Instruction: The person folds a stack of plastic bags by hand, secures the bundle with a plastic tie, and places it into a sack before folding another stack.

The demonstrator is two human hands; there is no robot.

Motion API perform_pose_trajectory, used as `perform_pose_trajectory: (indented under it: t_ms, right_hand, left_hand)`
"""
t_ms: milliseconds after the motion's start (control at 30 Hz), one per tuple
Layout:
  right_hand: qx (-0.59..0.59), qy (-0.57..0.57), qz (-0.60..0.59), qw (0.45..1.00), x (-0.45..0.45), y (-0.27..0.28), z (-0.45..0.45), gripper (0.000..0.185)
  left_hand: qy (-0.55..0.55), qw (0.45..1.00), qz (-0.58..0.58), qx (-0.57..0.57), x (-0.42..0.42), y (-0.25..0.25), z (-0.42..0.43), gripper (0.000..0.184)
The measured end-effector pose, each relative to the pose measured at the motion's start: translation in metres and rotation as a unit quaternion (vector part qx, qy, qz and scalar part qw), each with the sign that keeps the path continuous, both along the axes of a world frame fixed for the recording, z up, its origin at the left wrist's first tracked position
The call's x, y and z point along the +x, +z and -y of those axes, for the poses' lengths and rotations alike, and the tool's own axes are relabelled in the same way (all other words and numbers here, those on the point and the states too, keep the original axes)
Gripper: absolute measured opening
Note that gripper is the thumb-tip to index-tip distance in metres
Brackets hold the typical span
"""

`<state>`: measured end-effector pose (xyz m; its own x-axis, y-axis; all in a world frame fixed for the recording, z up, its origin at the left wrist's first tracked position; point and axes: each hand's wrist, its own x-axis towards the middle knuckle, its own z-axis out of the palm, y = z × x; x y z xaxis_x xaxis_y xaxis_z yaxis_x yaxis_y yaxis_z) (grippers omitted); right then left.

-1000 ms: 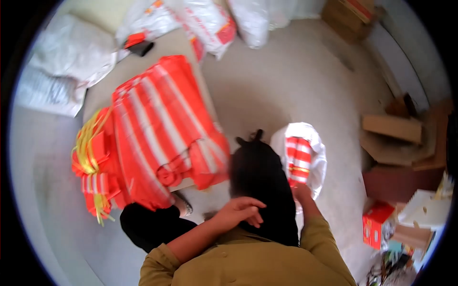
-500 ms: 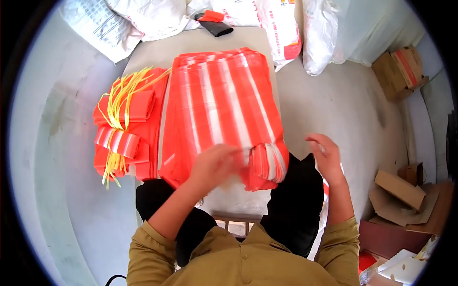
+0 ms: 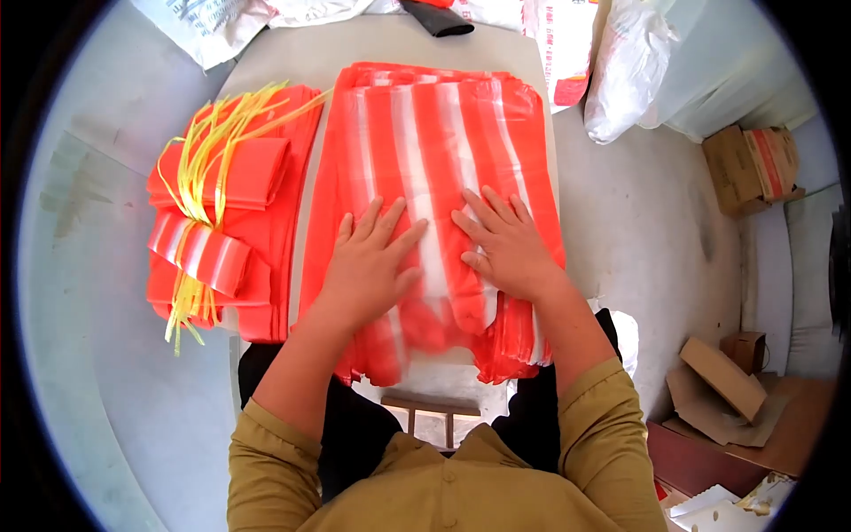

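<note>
A stack of red-and-white striped plastic bags point(image 3: 425, 133) lies in front of me on a pale table point(image 3: 301, 58). My left hand point(image 3: 370, 257) rests flat on the stack with its fingers spread. Beside it, my right hand point(image 3: 507, 244) also lies flat on the striped plastic, fingers apart. The near edge of the top layer hangs crumpled and blurred toward my lap. Left of the stack are folded red bags point(image 3: 226, 173), with a bundle of yellow ties point(image 3: 208, 168) across them. A small striped folded roll point(image 3: 199, 253) sits on those bags.
White printed sacks point(image 3: 558, 44) and a black-and-red item point(image 3: 437, 16) are at the table's far side. A cardboard box point(image 3: 752, 168) stands to the right, with opened cardboard point(image 3: 722, 390) nearer me. A wooden stool bar point(image 3: 430, 406) shows between my legs.
Both hands have come down flat onto the striped stack; the right hand was raised off to its right before. The near edge of the top layer has shifted, and the view has tilted slightly.
</note>
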<state>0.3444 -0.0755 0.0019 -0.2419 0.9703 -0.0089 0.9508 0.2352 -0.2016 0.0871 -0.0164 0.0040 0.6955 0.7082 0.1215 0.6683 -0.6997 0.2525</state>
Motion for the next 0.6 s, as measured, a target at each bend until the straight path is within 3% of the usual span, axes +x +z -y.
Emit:
perform_pose_trajectory:
  t_ms: [267,367,600]
  right_hand:
    - [0.048,0.033,-0.148,0.987,0.022,0.019,0.014,0.041]
    - [0.040,0.084,-0.129,0.987,0.028,0.027,0.033,0.034]
    - [0.044,0.058,-0.108,0.991,0.009,0.026,0.051,0.037]
  left_hand:
    - [-0.003,1.000,-0.014,-0.020,-0.004,0.004,-0.004,0.064]
    - [0.003,1.000,-0.014,-0.019,-0.005,0.004,-0.003,0.064]
    - [0.033,0.999,-0.037,-0.007,-0.002,0.003,-0.003,0.064]
